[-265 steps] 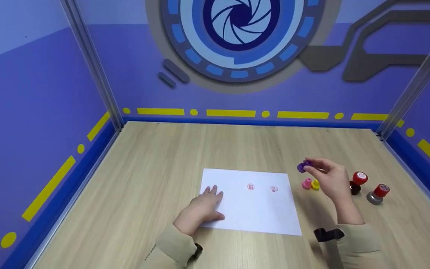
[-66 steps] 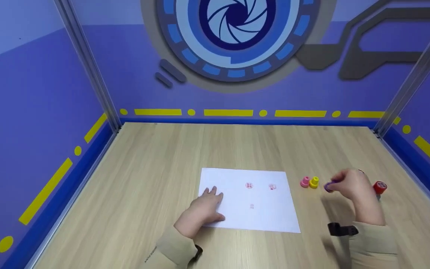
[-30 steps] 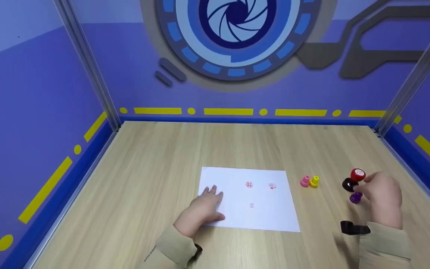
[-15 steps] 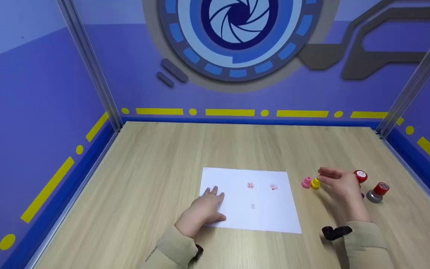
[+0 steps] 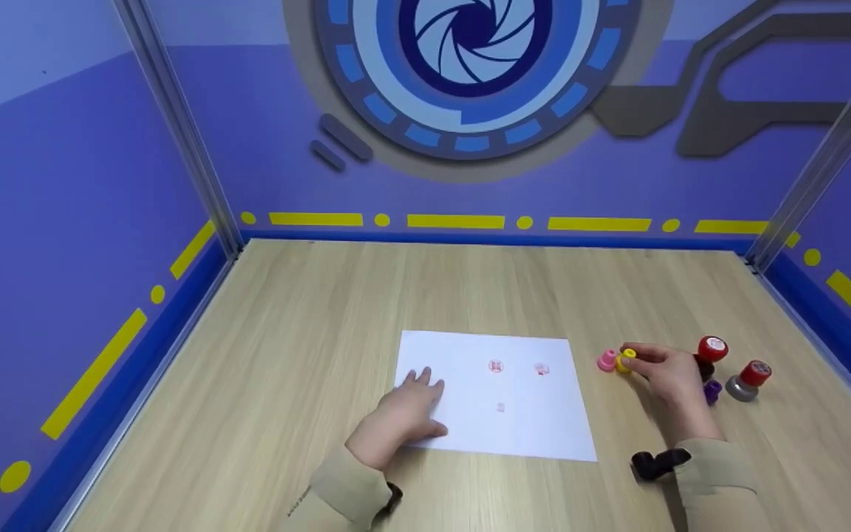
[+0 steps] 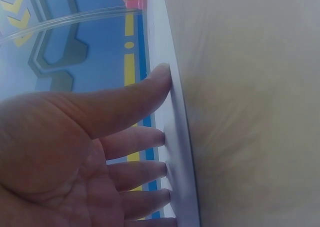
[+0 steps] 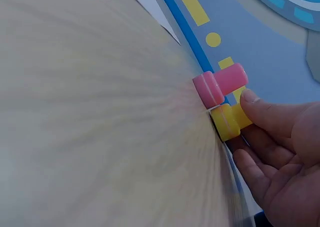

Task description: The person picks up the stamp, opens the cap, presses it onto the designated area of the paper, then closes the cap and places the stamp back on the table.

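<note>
My left hand (image 5: 400, 414) rests with spread fingers on the left side of a white sheet of paper (image 5: 470, 428). Three small red prints show on that sheet. At the right, my right hand (image 5: 669, 377) pinches the handle of a yellow stamp (image 5: 625, 362) between thumb and fingers. A pink stamp (image 5: 606, 361) of the same shape stands close beside it. In the right wrist view the thumb lies against the yellow stamp's handle (image 7: 242, 117), while its base is at the table; whether it is lifted I cannot tell.
Right of my right hand stand a red-topped stamp with a dark base (image 5: 713, 348), a purple stamp (image 5: 712, 392) partly hidden by the hand, and a red and grey stamp (image 5: 749, 380). Blue-purple panels (image 5: 263, 148) enclose the wooden table (image 5: 307, 310).
My right hand set the purple stamp down among the red ones, then moved left to the yellow stamp and took hold of it. A third print appeared on the paper. The left hand stayed put.
</note>
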Available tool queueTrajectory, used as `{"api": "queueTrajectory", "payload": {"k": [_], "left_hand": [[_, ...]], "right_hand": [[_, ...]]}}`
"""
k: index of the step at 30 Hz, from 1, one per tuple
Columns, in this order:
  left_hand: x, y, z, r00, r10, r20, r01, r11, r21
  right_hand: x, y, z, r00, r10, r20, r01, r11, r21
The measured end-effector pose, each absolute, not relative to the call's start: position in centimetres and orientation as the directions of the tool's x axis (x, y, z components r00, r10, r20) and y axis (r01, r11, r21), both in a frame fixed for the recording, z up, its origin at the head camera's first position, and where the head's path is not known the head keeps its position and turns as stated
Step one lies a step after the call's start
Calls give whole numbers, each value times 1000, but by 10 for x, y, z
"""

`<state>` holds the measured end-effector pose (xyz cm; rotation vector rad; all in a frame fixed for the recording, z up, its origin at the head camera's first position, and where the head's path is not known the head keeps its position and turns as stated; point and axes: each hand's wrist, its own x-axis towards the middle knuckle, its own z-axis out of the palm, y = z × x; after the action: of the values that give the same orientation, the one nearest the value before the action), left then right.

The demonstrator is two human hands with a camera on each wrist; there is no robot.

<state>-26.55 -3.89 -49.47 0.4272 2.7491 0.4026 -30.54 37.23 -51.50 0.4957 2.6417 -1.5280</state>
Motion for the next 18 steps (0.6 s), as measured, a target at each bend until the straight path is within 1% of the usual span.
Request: {"api": "queueTrajectory", "payload": {"k": [4,10,14,18], "left_hand": [[-265,-39,-495,-902,336,-273,243,915,322],[-265,-39,-496,-899,346,-268,263,916,302],[-265,-40,-495,-899,359,-251,279,911,304],[-265,-40,-495,-902,360,-237,286,911,297]], "right_hand": [[-302,374,-508,-948,261,-182,283,429,-858],[-297,373,-485,-953,272,-137,238,386,-891],[-294,363,-470,-970,235,-57,131,314,-940],[-290,341,-458,-984,175,32,13,250,-968]]}}
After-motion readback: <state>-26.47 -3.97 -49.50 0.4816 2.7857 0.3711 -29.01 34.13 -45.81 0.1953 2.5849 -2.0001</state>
